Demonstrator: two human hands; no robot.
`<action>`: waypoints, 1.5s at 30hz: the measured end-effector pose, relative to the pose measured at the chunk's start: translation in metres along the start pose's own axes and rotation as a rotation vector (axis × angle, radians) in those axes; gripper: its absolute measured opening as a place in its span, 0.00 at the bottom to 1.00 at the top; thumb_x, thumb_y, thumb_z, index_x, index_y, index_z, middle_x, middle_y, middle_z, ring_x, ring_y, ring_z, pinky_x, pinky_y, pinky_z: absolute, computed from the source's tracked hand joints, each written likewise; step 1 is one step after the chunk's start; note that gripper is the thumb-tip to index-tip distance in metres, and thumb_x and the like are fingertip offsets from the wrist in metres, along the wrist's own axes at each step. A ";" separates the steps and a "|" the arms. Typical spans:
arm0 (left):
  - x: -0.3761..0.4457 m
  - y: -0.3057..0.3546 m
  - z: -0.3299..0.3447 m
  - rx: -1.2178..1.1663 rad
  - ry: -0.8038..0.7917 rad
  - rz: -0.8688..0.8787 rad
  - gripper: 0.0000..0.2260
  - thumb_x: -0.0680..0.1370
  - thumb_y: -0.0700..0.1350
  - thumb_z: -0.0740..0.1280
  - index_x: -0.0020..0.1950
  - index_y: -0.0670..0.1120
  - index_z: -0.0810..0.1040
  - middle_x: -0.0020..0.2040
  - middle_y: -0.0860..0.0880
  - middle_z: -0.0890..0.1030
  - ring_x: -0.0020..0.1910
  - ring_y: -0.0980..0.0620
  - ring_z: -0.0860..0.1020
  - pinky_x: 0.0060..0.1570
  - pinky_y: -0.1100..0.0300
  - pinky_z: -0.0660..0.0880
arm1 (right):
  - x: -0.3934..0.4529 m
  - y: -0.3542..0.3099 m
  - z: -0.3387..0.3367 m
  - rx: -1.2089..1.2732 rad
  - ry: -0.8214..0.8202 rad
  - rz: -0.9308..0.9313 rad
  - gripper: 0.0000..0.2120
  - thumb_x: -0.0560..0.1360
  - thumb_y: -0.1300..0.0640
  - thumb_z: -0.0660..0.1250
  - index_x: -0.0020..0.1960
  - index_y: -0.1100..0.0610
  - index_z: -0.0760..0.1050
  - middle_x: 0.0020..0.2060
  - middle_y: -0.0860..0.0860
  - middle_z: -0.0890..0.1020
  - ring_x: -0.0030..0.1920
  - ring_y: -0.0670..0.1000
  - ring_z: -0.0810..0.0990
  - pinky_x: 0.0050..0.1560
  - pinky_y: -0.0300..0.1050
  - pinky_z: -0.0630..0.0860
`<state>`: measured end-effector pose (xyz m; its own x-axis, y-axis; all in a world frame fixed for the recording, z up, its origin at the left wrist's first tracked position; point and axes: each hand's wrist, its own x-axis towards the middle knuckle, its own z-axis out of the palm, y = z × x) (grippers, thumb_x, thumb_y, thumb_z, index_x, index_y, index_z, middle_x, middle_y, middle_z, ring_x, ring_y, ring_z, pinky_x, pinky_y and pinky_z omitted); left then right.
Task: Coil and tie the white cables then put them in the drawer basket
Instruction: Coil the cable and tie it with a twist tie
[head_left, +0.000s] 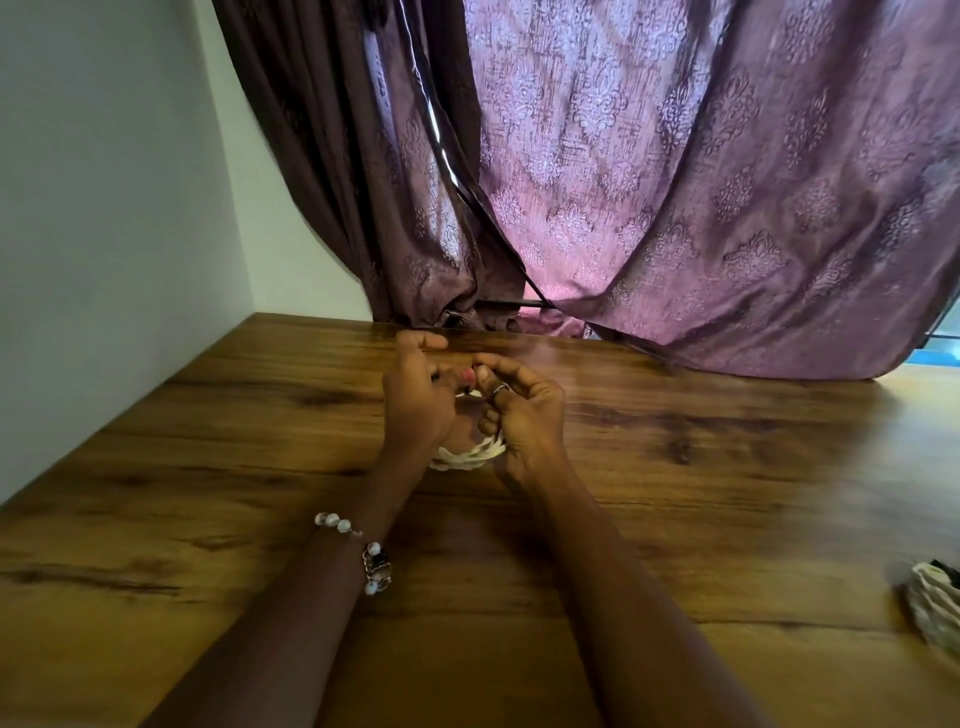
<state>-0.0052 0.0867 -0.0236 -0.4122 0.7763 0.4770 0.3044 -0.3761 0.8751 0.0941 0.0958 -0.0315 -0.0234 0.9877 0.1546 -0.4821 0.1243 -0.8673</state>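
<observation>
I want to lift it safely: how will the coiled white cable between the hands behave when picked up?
The white cable is probably floppy: its thin loops sag between the left hand and right hand. It looks light. If it is still untied, which the hands hide, the loops may spring apart once released.

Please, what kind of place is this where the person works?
Probably a room in a home. A purple patterned curtain hangs behind a wooden table set against a plain wall. Both hands hold a white cable.
</observation>
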 end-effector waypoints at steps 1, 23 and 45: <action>0.002 0.001 -0.002 0.014 -0.023 0.015 0.16 0.73 0.35 0.72 0.54 0.45 0.69 0.37 0.49 0.80 0.36 0.56 0.80 0.38 0.69 0.75 | 0.000 0.001 0.000 0.000 -0.005 -0.006 0.06 0.76 0.69 0.65 0.50 0.63 0.80 0.30 0.54 0.80 0.19 0.44 0.65 0.19 0.34 0.64; 0.014 0.014 -0.024 0.049 -0.313 -0.038 0.21 0.71 0.32 0.72 0.53 0.45 0.63 0.38 0.40 0.80 0.34 0.50 0.78 0.33 0.66 0.74 | 0.001 0.002 -0.006 -0.019 -0.104 -0.040 0.10 0.74 0.72 0.64 0.42 0.62 0.80 0.25 0.51 0.78 0.19 0.44 0.65 0.20 0.33 0.65; 0.011 0.018 -0.029 0.017 -0.343 -0.054 0.21 0.70 0.31 0.72 0.54 0.43 0.64 0.34 0.44 0.79 0.25 0.62 0.76 0.28 0.70 0.72 | 0.004 0.001 -0.011 0.015 -0.191 0.028 0.07 0.74 0.73 0.63 0.44 0.64 0.77 0.27 0.55 0.78 0.19 0.45 0.67 0.21 0.35 0.68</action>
<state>-0.0297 0.0739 0.0002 -0.1162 0.9210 0.3719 0.3054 -0.3232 0.8957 0.1028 0.1005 -0.0371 -0.2023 0.9546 0.2188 -0.4918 0.0942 -0.8656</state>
